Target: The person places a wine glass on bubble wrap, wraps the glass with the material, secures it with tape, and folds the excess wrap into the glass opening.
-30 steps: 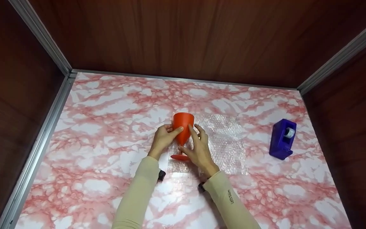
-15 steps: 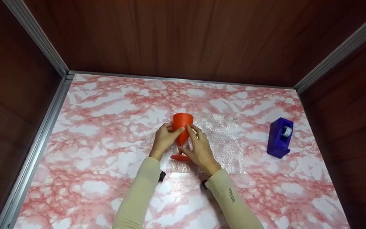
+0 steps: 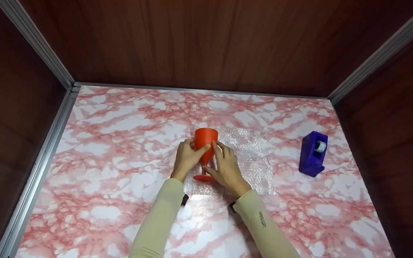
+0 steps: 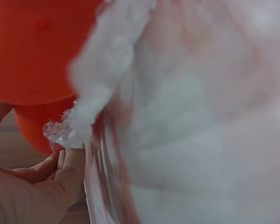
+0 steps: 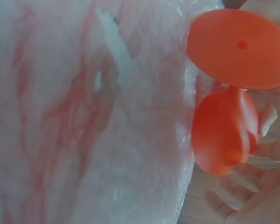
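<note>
An orange goblet [image 3: 206, 138] lies on its side over the left part of a clear bubble wrap sheet [image 3: 256, 168], its rim away from me and its round foot [image 3: 202, 178] toward me. My left hand [image 3: 188, 156] grips the bowl from the left, thumb on top. In the left wrist view, a crumpled bubble wrap edge [image 4: 102, 60] stands up beside the goblet at the fingertips. My right hand [image 3: 228, 170] holds the goblet from the right, index finger on the bowl and thumb by the stem. The stem is partly hidden behind that thumb.
A purple tape dispenser [image 3: 312, 154] with a tape roll stands to the right of the wrap. The tabletop [image 3: 120, 143] has a red and white marbled pattern. Dark wood panels [image 3: 199, 46] with metal rails enclose its back and sides.
My right fingers have drawn in slightly against the bowl. The head view has shifted a little, so the dispenser appears farther left. The goblet stays nearly in place.
</note>
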Available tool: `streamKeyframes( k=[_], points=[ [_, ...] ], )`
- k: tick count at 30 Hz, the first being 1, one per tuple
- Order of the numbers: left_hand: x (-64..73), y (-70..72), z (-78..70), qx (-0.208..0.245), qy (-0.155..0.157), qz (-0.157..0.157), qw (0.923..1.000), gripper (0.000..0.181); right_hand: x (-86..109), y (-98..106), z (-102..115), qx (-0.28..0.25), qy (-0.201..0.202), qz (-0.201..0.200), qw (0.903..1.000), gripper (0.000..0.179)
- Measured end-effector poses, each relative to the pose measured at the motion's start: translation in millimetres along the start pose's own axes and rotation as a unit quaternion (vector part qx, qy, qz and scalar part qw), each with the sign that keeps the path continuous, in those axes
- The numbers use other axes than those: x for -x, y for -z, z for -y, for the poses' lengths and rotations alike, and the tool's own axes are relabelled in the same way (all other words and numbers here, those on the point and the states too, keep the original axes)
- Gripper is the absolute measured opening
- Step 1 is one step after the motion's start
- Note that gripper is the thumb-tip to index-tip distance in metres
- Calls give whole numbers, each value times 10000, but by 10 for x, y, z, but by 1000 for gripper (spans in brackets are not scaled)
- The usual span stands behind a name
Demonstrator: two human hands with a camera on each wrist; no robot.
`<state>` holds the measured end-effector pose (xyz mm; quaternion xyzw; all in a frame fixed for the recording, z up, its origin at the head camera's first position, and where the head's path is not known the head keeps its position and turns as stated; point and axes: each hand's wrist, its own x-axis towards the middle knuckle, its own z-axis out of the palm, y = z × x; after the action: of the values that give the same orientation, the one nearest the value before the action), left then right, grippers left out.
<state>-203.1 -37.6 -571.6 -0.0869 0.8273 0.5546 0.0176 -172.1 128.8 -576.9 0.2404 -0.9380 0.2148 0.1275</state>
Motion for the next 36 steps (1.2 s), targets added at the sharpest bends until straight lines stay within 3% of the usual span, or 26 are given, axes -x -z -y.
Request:
streamKeyframes(
  k=[8, 17, 27, 31, 36],
  points=[
    [12, -60, -34, -438, -188, -51, 9988, 72, -7, 61, -23, 133, -63, 81, 9999, 89],
    [36, -63, -53, -266, -302, 170, 9990, 66, 14, 60, -81, -118, -68, 67, 9999, 92],
    [22, -31, -60, 101, -893, 41, 9959, 34, 33, 126, -128, -122, -138, 151, 9997, 92],
    [-2, -18, -23, 96, -1081, 29, 9941, 37, 28, 148, -159, -125, -118, 103, 9998, 89],
    [-6, -58, 33, 532, -1048, 80, 9930, 43, 54, 158, -197, -523, -328, 323, 9976, 84]
  ],
)
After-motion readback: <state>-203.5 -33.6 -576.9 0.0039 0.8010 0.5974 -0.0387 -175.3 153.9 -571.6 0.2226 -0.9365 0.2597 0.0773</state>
